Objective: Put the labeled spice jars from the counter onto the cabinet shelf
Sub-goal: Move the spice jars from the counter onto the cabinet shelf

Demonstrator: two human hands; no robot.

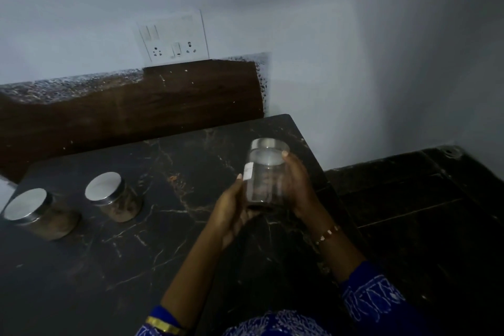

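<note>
We held one labeled jar [266, 172] upright above the desk [169, 226], right edge. Left hand [231, 213] and right hand [297, 185] gripped its sides, fingers curled round the glass. Two more jars [114, 196] [41, 213] stood at 9 o'clock, well apart from it.

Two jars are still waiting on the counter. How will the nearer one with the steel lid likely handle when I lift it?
The jar looks like clear glass, so probably rigid, smooth and breakable; use a firm grip around the wall. Its brownish fill suggests some weight. It is squat with a wide steel lid, so it seems unlikely to tip on the counter.
</note>
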